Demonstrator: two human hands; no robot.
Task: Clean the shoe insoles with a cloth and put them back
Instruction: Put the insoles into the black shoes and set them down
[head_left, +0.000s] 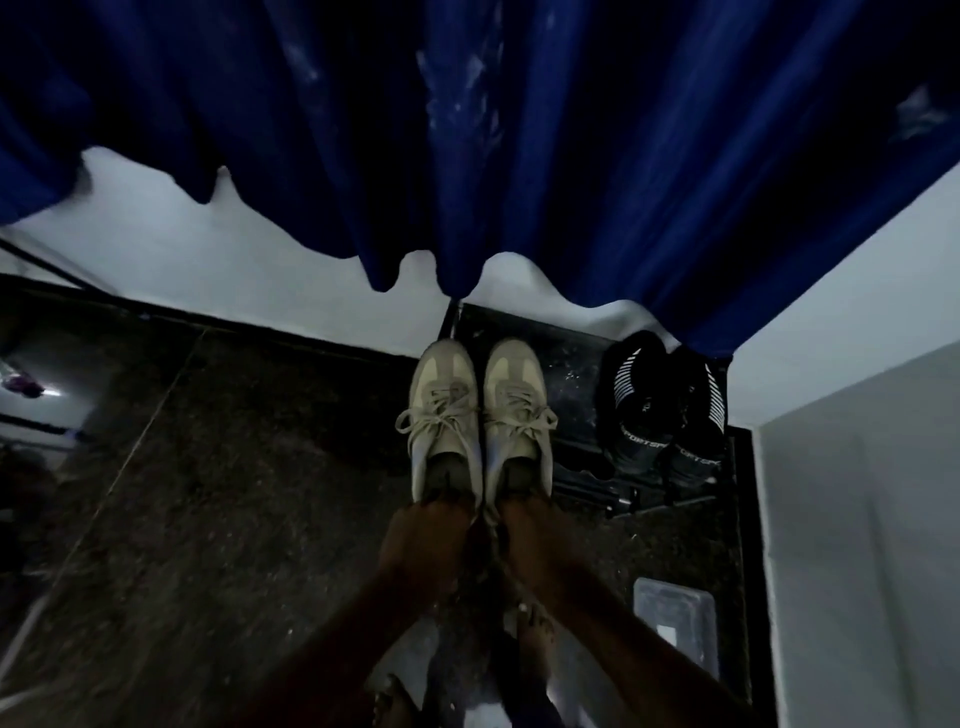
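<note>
Nearest my view were the two forearms reaching forward, with a bare foot below them on the dark floor. The left hand gripped the heel of the left sneaker, its fingers curled over the heel rim, though in that dim light I could not tell them apart. Touching that sneaker's right side was the right sneaker, whose heel the right hand gripped in the same way. Both beige sneakers were laced, with their toes pointing at the blue curtain beyond them. Their openings were too dark for me to make out the insoles. Right of the sneakers, a pair of black shoes sat on a low rack. Nearer me than those lay a clear plastic box.
</note>
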